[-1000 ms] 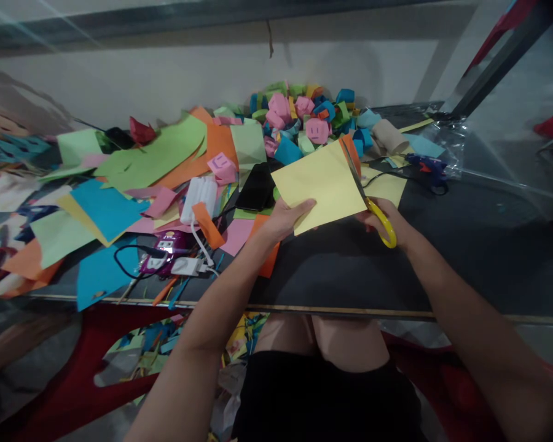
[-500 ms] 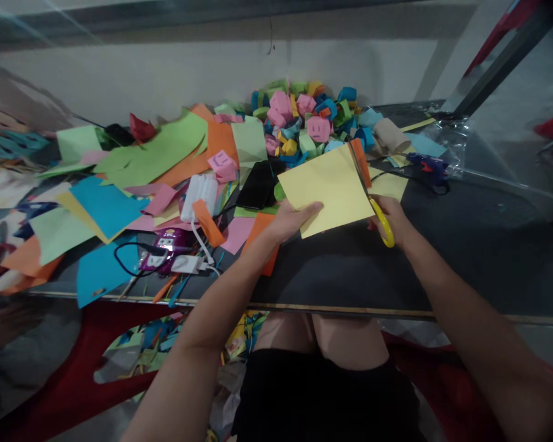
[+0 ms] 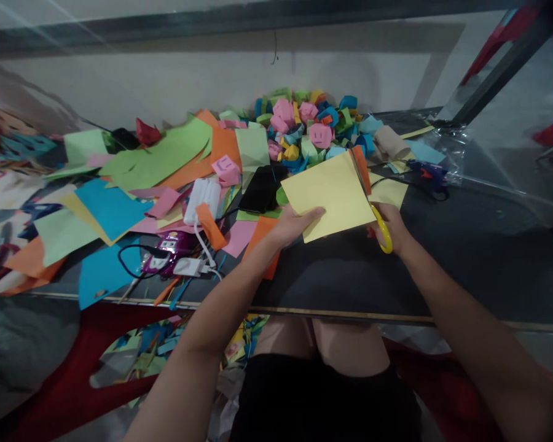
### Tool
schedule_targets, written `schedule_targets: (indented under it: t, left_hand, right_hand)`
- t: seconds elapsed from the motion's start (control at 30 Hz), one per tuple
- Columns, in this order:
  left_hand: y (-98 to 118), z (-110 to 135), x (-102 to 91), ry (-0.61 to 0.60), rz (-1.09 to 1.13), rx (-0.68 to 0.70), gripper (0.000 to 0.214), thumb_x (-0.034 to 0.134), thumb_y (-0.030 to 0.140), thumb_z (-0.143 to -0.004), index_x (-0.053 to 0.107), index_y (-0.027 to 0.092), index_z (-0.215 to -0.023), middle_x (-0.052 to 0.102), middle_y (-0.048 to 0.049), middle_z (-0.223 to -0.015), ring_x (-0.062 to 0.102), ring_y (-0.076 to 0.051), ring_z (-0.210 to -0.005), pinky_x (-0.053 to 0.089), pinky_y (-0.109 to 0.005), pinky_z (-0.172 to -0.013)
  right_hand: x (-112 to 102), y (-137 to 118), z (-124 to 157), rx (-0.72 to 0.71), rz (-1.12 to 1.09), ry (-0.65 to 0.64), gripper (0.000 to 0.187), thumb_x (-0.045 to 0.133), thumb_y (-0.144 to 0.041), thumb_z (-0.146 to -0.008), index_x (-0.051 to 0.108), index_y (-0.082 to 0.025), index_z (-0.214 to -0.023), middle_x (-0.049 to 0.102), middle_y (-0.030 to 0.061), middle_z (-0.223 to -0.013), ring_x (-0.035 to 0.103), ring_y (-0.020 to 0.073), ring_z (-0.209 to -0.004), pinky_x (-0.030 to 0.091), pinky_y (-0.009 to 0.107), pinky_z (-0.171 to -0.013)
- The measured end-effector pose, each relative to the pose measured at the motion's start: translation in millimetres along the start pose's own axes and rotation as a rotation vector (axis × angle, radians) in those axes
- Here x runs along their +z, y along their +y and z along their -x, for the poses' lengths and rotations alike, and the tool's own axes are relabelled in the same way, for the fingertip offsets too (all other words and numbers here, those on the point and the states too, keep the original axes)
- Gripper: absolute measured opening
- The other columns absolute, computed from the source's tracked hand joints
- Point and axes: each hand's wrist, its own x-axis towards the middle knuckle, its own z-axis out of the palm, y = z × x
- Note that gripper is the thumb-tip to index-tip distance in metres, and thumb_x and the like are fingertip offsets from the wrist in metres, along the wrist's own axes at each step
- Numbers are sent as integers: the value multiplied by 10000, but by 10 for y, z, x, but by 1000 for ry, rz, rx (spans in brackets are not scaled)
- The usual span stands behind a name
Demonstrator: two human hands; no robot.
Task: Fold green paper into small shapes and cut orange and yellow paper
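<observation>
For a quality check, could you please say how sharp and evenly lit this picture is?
Head view: dim, soft light; centre fairly sharp on the yellow paper, left hand, right hand and scissors; left edge smeared and stretched; glare on the plastic sheet, right.

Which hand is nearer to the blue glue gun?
Right. The right hand, holding scissors, is close beside the glue gun; the left hand is farther, across the yellow paper.

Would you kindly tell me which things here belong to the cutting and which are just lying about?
In use: square yellow paper sheet, in left hand; yellow-handled metal scissors, in right hand.
Lying about: black flat phone; blue plastic glue gun; heap of folded coloured paper cubes.
</observation>
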Motion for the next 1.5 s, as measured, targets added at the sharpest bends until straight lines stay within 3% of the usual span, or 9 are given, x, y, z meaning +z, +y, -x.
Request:
schedule_targets:
  t: [0.23, 0.6, 0.9, 1.0, 1.2, 1.4, 1.5]
  left_hand:
    - [-8, -7, -6, -6, -14, 3, 533, 882, 398, -697, 697, 169, -1141, 712, -192, -1247, 681, -417, -1191, 605, -591, -976]
    - [-67, -43, -44, -28, -23, 10, 621, 877, 411, -722, 666, 151, -1245, 702, -189, -1282, 661, -417, -1226, 611, -571, -991]
    - [-108, -84, -68, -21, -21, -5, 566, 904, 447, -684, 699, 167, -1130, 738, -155, -1187, 732, -360, -1028, 667, -521, -835]
    - [-106, -82, -74, -9, -18, 8, 628, 912, 430, -677, 683, 148, -1190, 737, -167, -1187, 733, -348, -1010, 673, -485, -810]
    - [-123, -102, -114, -2, -39, 35, 555, 885, 403, -717, 669, 123, -1145, 723, -188, -1166, 721, -363, -1065, 660, -490, -854]
    - [-106, -137, -147, 19, -77, 71, 544, 875, 421, -720, 675, 131, -1135, 721, -184, -1166, 717, -377, -1097, 634, -552, -924]
    - [-40, -187, -182, 63, -119, 140, 552, 876, 438, -707, 687, 128, -1123, 731, -183, -1164, 713, -366, -1120, 602, -549, -988]
  right_hand:
    - [-27, 38, -9, -16, -6, 16, 191, 605, -211, -602, 552, -220, -786, 505, -35, -554, 480, 133, -439, 449, 293, -414]
    - [20, -7, -15, 36, -3, 17, 145, 587, -134, -612, 485, -218, -671, 488, -41, -543, 452, 97, -406, 392, 229, -355]
    - [32, -8, -41, 61, 20, 42, 97, 549, -118, -567, 514, -205, -592, 452, -67, -448, 426, 96, -336, 363, 225, -317]
    - [41, 5, -27, 29, -2, 37, 96, 599, -189, -602, 514, -205, -561, 461, -54, -422, 437, 101, -330, 344, 212, -293]
    - [22, 6, 4, -48, -9, 142, 536, 670, -612, -802, 480, -213, -500, 435, -24, -372, 438, 101, -301, 328, 220, -306]
    - [-32, 137, -113, -33, 8, 262, 607, 655, -785, -749, 629, -189, -636, 477, -25, -423, 429, 109, -335, 360, 249, -350]
    - [-101, 202, -188, -21, 133, 297, 654, 609, -812, -760, 669, -170, -656, 489, -4, -449, 446, 127, -383, 374, 273, -402]
